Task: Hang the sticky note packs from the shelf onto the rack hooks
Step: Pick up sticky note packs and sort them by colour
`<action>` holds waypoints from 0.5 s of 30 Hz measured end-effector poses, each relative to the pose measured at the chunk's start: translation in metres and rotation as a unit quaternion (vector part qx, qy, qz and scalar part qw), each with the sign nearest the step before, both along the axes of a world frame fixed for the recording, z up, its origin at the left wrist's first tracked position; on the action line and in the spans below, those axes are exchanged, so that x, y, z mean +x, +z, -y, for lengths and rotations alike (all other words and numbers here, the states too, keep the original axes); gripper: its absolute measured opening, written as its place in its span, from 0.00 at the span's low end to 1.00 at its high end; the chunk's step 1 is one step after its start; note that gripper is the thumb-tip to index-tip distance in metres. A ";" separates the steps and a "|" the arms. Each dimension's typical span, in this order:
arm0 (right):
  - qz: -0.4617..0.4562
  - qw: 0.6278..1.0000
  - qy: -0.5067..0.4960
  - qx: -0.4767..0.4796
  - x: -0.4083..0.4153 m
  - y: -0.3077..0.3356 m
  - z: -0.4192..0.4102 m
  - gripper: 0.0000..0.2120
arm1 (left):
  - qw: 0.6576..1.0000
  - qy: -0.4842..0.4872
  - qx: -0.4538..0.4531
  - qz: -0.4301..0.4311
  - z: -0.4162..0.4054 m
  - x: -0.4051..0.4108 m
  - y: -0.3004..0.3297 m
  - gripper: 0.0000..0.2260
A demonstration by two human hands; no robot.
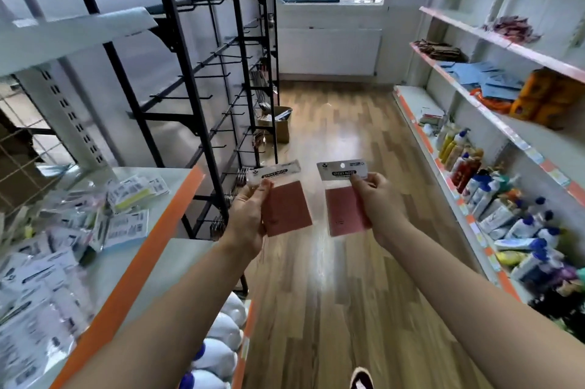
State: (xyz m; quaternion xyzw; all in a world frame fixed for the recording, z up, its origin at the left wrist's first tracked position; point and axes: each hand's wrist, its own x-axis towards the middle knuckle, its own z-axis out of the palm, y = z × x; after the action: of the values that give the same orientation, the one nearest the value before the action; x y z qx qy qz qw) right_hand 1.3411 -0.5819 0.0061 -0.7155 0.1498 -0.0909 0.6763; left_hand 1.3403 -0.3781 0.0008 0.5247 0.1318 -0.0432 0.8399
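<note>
Head view. Two sticky note packs, each a clear sleeve with a white header card printed "STICKY NOTE" over a dusty-pink pad; the right pack (345, 198) shows a round hang hole, the left pack (280, 200) has its header bent back. Left hand (248, 217) grips its pack along the 9 o'clock edge, thumb on the front. Right hand (376, 202) pinches its pack at the 3 o'clock edge (thumb just under the header). Both are held over the wooden floor (332, 278), apart from each other. Black rack hooks (221, 84) stand at 11 o'clock. More packs (63, 236) litter the shelf (152, 230) at 8 o'clock, blurred; smaller print unreadable.
</note>
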 end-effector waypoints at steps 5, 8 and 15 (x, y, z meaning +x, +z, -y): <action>0.018 0.999 0.006 0.031 0.102 -0.006 0.034 0.07 | 0.998 0.030 0.057 0.018 0.036 0.095 -0.003 0.04; 0.025 0.999 0.007 0.039 0.163 -0.001 0.054 0.03 | 0.996 0.065 0.051 0.015 0.065 0.152 0.004 0.04; 0.066 0.994 0.063 0.057 0.289 0.032 0.075 0.02 | 0.986 0.145 0.079 0.015 0.095 0.257 0.021 0.03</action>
State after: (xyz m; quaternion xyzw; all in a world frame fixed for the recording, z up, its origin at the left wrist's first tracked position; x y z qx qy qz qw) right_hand 1.6299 -0.6565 0.0376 -0.6761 0.0641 -0.0866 0.7289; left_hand 1.5975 -0.4726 0.0213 0.5650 0.1968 0.0972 0.7953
